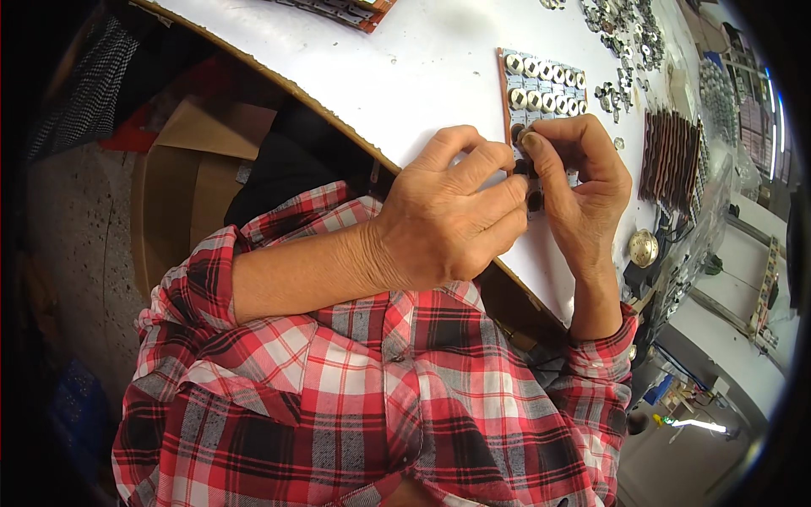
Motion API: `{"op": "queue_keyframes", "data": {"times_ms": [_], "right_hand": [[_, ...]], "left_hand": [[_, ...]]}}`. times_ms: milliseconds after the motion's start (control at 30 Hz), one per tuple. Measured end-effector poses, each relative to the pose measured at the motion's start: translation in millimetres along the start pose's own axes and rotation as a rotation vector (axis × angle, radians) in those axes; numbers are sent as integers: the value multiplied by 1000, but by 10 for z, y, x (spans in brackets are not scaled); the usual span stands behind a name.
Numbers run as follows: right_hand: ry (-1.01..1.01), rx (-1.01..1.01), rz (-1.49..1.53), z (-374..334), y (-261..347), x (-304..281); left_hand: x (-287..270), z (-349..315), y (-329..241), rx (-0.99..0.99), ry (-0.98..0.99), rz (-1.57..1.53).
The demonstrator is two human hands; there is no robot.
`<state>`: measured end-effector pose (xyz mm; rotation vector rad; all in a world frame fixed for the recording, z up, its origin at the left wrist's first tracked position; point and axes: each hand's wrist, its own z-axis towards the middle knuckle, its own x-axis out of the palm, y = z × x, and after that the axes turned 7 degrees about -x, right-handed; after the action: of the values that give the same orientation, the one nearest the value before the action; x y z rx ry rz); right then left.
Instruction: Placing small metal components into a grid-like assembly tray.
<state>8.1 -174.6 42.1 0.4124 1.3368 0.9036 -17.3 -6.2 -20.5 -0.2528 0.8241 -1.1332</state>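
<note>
A flat panel of joined circuit boards (510, 75) lies on the white table. White round parts with dark diamond-shaped centres stand in its two far rows. Dark round spots show in the nearer rows, partly covered by my fingers. My right hand (583, 182) is over the panel's right and near part, its thumb and index finger pinched together at the left column. Whatever lies between those fingertips is too small to make out. My left hand (456, 211) is closed beside the panel's left edge, fingers curled toward the right fingertips. Its own fingertips are mostly hidden.
Loose small metal parts (625, 38) are heaped at the far right of the white table (405, 80). A stack of brown-edged panels (672, 160) stands to the right, near a round metallic object (643, 248). More panels (346, 10) lie far left. A cardboard box (198, 169) sits below the table edge.
</note>
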Motion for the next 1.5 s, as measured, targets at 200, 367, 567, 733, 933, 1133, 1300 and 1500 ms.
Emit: {"op": "queue_keyframes", "data": {"times_ms": [200, 367, 567, 733, 933, 1133, 1300, 1500], "right_hand": [[22, 3, 36, 21, 28, 5], [-44, -108, -44, -37, -82, 70], [18, 31, 25, 24, 15, 12], [122, -36, 89, 95, -92, -77], [83, -70, 19, 48, -62, -61], [-220, -19, -136, 26, -340, -545], [-267, 234, -253, -59, -669, -964], [-212, 366, -309, -29, -654, -843]], "left_hand": [[-9, -10, 13, 8, -4, 13], [-18, 7, -19, -17, 18, -6], [-44, 13, 3, -8, 45, 2], [-30, 44, -31, -41, 49, -34], [-38, 81, -28, -16, 36, -33], [-20, 49, -6, -25, 33, -23], [-32, 48, 14, -8, 31, -2], [-39, 54, 17, -11, 43, 10]]}}
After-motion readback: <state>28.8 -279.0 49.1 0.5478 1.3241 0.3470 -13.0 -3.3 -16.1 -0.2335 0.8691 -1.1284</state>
